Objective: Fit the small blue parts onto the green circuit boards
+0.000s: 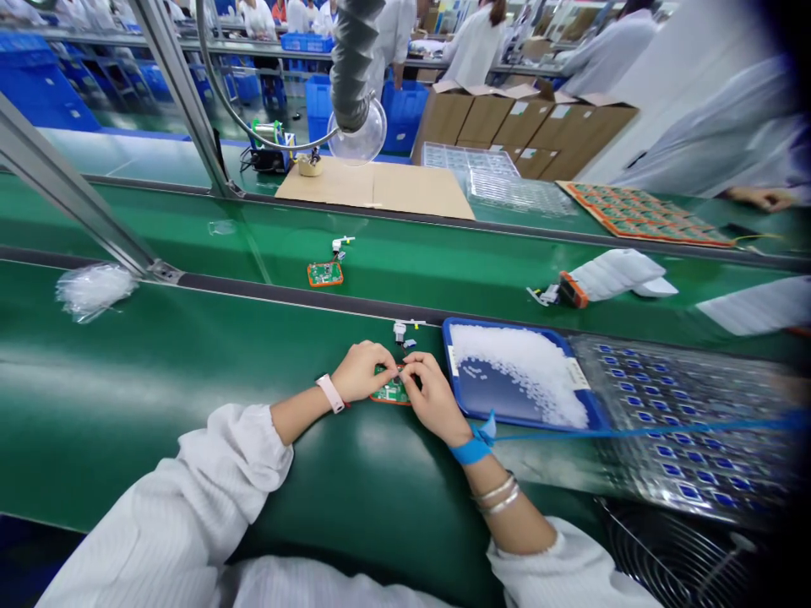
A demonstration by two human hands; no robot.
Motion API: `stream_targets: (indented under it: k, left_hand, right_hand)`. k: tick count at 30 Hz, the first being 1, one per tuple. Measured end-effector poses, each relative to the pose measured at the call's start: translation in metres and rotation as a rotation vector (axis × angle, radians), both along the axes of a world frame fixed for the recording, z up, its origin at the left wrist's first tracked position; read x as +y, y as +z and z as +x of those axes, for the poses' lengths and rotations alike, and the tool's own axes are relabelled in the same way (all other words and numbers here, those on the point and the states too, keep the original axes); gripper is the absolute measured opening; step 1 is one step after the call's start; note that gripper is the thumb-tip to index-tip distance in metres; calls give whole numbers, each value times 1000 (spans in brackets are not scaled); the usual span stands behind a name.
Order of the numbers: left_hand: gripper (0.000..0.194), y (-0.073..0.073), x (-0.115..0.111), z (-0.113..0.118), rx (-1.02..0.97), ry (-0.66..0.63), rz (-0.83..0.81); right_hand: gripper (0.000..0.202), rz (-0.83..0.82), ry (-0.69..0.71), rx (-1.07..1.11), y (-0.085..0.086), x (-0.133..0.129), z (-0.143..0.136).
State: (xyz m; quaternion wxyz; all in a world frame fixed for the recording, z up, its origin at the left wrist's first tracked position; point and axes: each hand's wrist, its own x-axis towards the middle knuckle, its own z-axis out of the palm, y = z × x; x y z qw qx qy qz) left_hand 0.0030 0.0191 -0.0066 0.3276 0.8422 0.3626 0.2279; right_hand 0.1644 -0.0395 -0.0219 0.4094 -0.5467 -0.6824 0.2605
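A green circuit board (390,392) with an orange edge lies on the green bench, partly covered by my fingers. My left hand (362,371) comes in from the left, thumb and forefinger pinched over the board's upper part. From the other side my right hand (436,399) meets it, its thumb and fingertips also pinched there. Whatever small part sits between the fingertips is hidden. Just beyond the hands rests a white connector (400,331) with a small cable. Close by on the right, a blue tray (472,397) holds many tiny white pieces (507,350).
Clear plastic trays with blue square parts (677,452) lie far right, a blue wrist cord (634,429) crossing them. On the strip beyond are another circuit board (325,274) and a bubble-wrapped unit (617,277). A plastic bag bundle (95,290) sits left; a magnifier lens (358,131) hangs ahead.
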Motion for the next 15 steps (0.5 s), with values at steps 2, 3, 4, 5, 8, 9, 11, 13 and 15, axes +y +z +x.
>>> stream_targets:
  k: [2,3,4,5,8,9,11,13,15]
  left_hand:
    - [12,1,1,2,36,15,-19]
    - [12,2,2,3,60,19,-31]
    - [12,4,3,4,83,22,-40]
    - [13,5,4,5,104,24,-47]
    - [12,8,5,5,117,14,-56]
    - [12,8,5,4,104,3,-54]
    - [9,7,3,0,81,-13,-21]
    - [16,5,1,-7,77,-50,43]
    - [45,2,-2,-13,94,-139,113]
  right_hand:
    - [16,-17,-12,5,-2,2,1]
    - [15,-22,-19,4,-3,2,1]
    - [15,-27,-24,-1,-4,3,0]
    - [15,-33,-25,-8,-5,4,-1]
    - [16,-54,-32,-19,-3,3,-5]
    - [16,-55,-39,-18,-1,2,-6]
    - [15,-35,-59,-28,7,-1,-4]
    - [15,19,-97,-66,17,-4,10]
    - [15,77,-189,-130,22,-7,37]
